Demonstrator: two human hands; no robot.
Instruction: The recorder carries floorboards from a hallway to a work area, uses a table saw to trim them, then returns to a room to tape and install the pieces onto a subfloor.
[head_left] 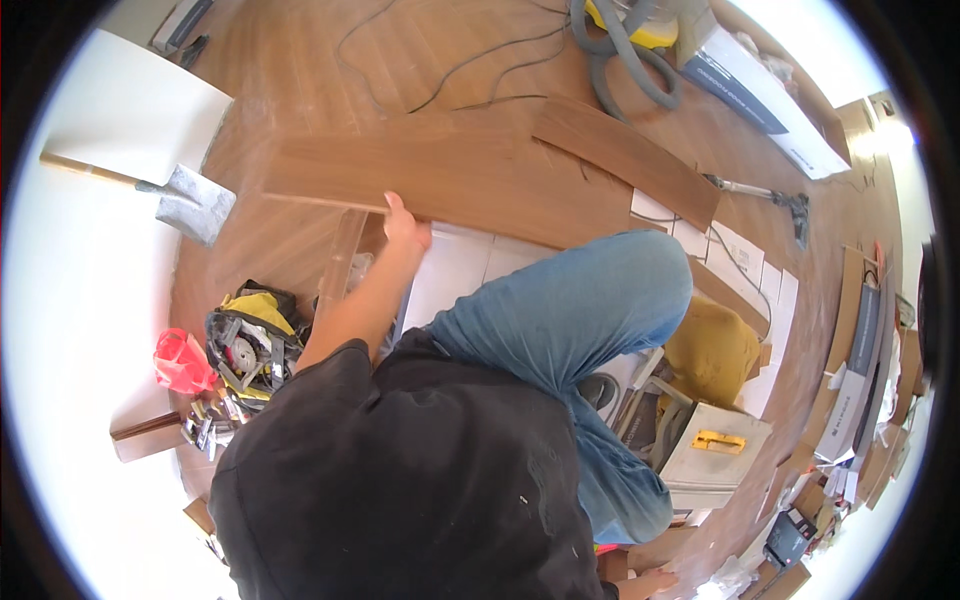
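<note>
A long brown floor plank [450, 180] is held out in front of my knees. My left hand [407, 224] grips its near edge, thumb on top and the other fingers out of sight beneath it. Past its right end, a second brown plank [632, 160] lies at a slant over white sheets or boxes. Low in the view, my right hand [652, 582] reaches out behind my leg beside a brown board [655, 548]. Its fingers are small and partly cut off, so I cannot make out what it touches.
A shovel [195, 203] leans at the left, near a tool bag [255, 340] and a red bag [182, 362]. A grey hose [640, 65] and cables lie ahead. Beside my right leg stands a pale case with a yellow handle [720, 441]. Long cartons [765, 100] line the right.
</note>
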